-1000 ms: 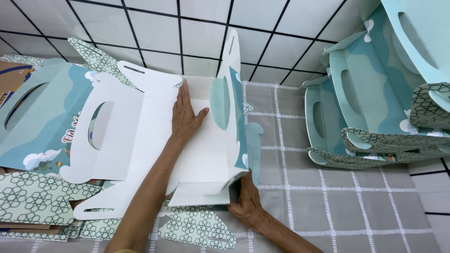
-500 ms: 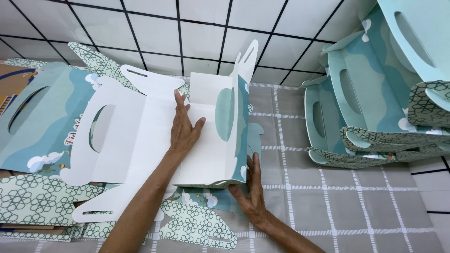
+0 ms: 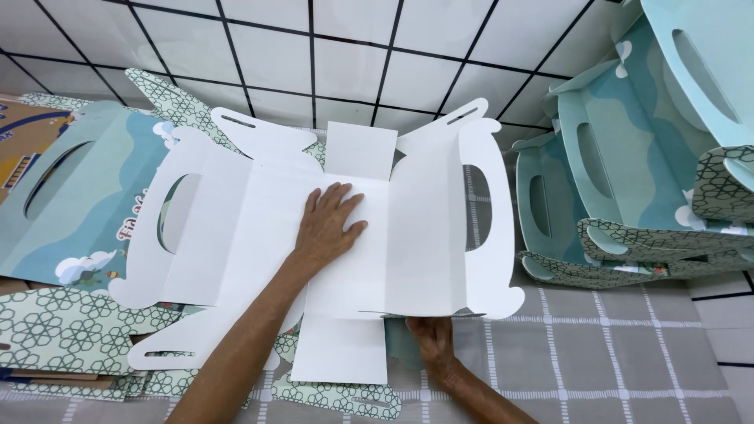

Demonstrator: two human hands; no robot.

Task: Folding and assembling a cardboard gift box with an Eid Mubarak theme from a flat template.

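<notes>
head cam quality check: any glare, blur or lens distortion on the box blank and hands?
Head view: light is soft and even, no hard glare on the white box blank; left hand sharp, casting only a faint shadow; right hand sits shaded under the blank's edge; wall tile lines splay outward, a wide-angle effect; folded teal boxes look stretched at the right edge.

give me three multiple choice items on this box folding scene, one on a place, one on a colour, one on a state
1. Where do the folded boxes stand?
A. right of the flat sheet
B. under the left hand
C. on the wall

2. What colour is the upturned side of the flat box sheet?
A. red
B. white
C. black

3. How does the left hand lie?
A. clenched in a fist
B. lifted clear
C. palm down, fingers spread

Key: 1 A, they are stacked at right. 2 B, plain white faces up. 3 C, it presses the middle panel; the right hand grips the near edge.
</notes>
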